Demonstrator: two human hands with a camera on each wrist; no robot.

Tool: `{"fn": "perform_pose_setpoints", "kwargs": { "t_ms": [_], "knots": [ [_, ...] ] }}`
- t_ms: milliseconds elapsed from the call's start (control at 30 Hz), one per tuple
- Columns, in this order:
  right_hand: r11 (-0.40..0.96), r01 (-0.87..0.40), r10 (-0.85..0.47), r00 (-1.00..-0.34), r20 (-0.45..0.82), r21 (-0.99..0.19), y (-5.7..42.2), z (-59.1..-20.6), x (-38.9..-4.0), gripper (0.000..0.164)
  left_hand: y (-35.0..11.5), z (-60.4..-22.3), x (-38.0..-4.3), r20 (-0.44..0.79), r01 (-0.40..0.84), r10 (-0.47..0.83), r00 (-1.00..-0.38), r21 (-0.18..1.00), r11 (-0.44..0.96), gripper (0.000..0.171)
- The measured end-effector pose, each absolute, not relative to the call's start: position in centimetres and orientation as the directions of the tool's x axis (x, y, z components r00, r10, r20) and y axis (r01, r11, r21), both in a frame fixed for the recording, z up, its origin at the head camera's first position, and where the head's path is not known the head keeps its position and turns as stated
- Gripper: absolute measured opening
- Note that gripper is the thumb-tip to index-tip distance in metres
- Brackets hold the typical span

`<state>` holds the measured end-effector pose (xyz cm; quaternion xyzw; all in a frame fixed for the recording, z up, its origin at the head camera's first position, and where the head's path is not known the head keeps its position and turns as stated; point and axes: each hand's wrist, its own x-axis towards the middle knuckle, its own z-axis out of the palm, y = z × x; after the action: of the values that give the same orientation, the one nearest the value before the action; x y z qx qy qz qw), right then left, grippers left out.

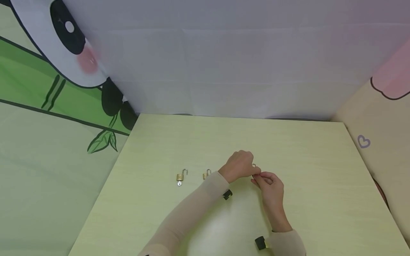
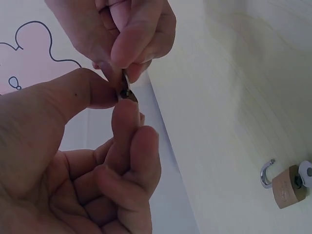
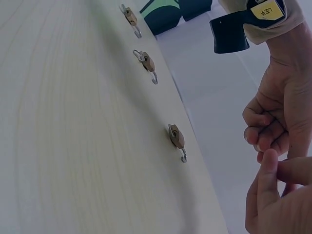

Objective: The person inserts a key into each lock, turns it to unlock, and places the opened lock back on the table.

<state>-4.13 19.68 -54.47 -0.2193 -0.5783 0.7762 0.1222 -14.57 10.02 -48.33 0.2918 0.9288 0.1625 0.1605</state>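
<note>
My left hand (image 1: 239, 164) pinches a small padlock between thumb and fingers; its curved metal loop (image 1: 254, 165) shows above the fingertips. Fingers hide most of the body. From below, my right hand (image 1: 270, 186) meets it, thumb and forefinger pinching a thin silvery piece (image 2: 127, 78), apparently its key. Both hands are above the table, fingertips touching. Left of them lie two brass padlocks with raised shackles, one farther padlock (image 1: 180, 177) with a round key head, one nearer padlock (image 1: 205, 175) partly behind the sleeve. A third padlock (image 3: 177, 136) shows in the right wrist view.
The pale wood-grain table (image 1: 320, 199) runs back to a whitish cloth wall (image 1: 224, 71). Printed cartoon cloth (image 1: 48, 160) hangs at the left, and another printed panel (image 1: 381, 135) stands at the right. Black wrist mounts (image 1: 260, 243) stick out from the sleeves.
</note>
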Motion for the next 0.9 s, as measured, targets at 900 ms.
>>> {"fn": "perform_pose_setpoints", "kwargs": {
  "t_ms": [900],
  "knots": [
    [-0.136, 0.121, 0.346, -0.924, -0.162, -0.983, 20.4, -54.6, -3.4, 0.023, 8.9, -47.5, -15.2, -0.129, 0.794, 0.815, -0.565, 0.182, 0.58, 0.036]
  ]
}}
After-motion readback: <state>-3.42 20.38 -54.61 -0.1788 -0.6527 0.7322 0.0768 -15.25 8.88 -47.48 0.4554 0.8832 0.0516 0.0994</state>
